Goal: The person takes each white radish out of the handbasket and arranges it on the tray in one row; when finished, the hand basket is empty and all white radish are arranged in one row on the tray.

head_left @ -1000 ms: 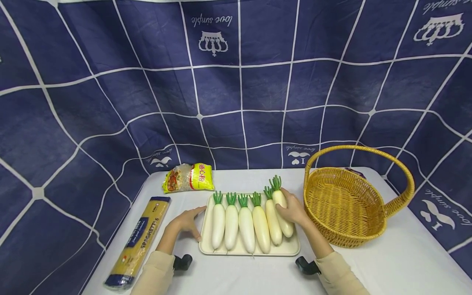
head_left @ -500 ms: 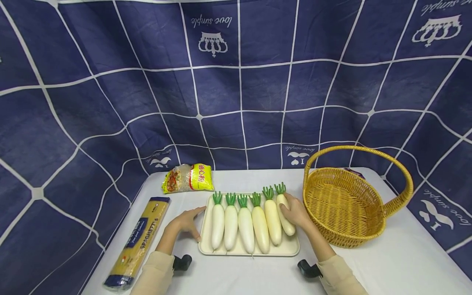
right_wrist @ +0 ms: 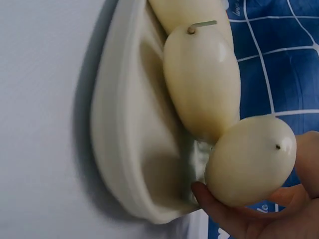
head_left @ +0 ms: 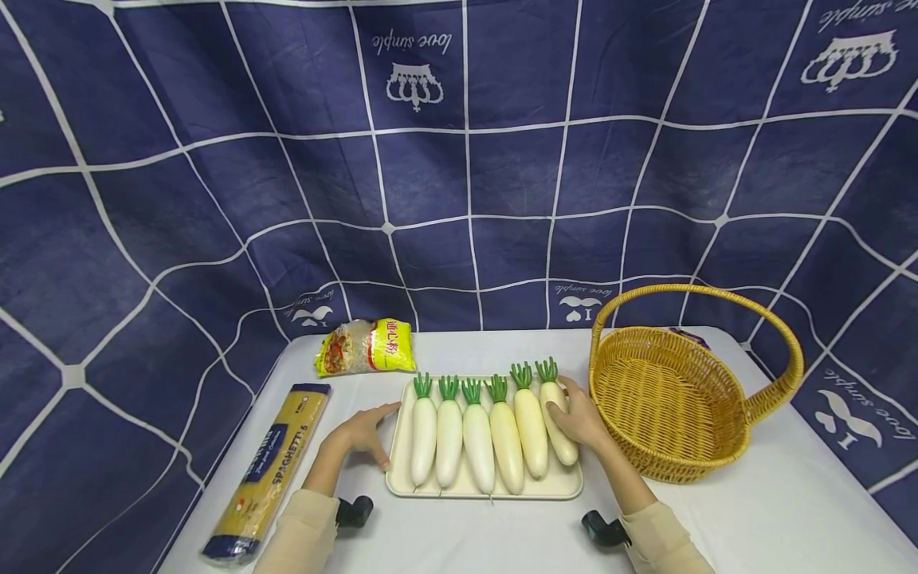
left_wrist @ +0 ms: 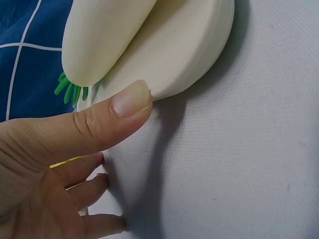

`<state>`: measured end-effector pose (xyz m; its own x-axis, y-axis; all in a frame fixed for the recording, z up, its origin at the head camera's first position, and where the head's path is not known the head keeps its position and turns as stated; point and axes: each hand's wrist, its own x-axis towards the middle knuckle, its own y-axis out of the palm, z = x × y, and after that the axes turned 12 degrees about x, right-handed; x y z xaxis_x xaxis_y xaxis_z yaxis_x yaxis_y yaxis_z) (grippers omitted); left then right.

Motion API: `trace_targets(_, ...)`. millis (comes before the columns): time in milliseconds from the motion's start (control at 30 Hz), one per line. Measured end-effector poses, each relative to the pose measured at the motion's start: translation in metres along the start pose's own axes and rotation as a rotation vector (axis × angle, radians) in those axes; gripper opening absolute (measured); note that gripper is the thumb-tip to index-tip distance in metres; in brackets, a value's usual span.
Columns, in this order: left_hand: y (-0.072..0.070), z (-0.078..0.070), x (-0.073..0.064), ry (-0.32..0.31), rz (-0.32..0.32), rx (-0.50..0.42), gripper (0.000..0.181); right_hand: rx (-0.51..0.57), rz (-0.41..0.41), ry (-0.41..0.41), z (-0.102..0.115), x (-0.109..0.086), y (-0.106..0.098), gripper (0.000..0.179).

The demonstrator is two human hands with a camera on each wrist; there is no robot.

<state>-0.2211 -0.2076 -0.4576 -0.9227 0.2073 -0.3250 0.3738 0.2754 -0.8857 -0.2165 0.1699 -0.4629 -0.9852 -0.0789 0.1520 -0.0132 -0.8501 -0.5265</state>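
Observation:
A cream tray (head_left: pixel 566 485) bears several white radishes with green tops, laid side by side. My right hand (head_left: pixel 581 416) grips the rightmost radish (head_left: pixel 561 434), which leans slightly at the tray's right end. In the right wrist view that radish (right_wrist: pixel 246 164) sits between thumb and fingers, its root end towards the camera, beside a neighbouring radish (right_wrist: pixel 202 82). At the tray's left side my left hand (head_left: pixel 362 433) has its fingers spread. Seen from the left wrist, the thumb (left_wrist: pixel 112 117) touches the tray rim (left_wrist: pixel 192 64), while the other fingers reach past the corner.
A wicker basket (head_left: pixel 667 399) with a tall handle stands close right of the tray. Spaghetti in a long pack (head_left: pixel 272 470) lies at the left, and a yellow pasta bag (head_left: pixel 367 347) lies behind. Something dark purple (head_left: pixel 690 338) shows behind the basket. A blue checked cloth hangs at the back.
My right hand has brought the rightmost radish right and towards me, apart from its neighbour's top. That neighbour has shifted slightly and now shows fully. The left hand has stayed put.

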Motion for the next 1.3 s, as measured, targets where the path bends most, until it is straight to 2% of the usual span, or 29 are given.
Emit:
trace_targets(200, 0.0, 0.001, 0.0, 0.0, -0.005, 0.004, 0.108, 0.018, -0.007, 0.023, -0.001, -0.002, 0.001, 0.062)
trace_targets(500, 0.0, 0.001, 0.001, 0.008, -0.001, 0.008, 0.108, -0.036, -0.007, 0.037, 0.004, -0.01, 0.004, 0.06)
trace_targets(833, 0.0, 0.0, 0.002, 0.004, 0.002, -0.007, 0.109, -0.055, -0.001, -0.034, 0.003, -0.019, 0.011, 0.06)
trace_targets(1133, 0.001, 0.0, -0.001, 0.005, -0.014, -0.005, 0.109, -0.051, -0.003, 0.015, 0.003, -0.023, 0.01, 0.056)
trace_targets(1300, 0.001, 0.002, -0.001, 0.004, -0.006, -0.022, 0.111, -0.053, 0.012, 0.014, 0.002, -0.024, 0.011, 0.056)
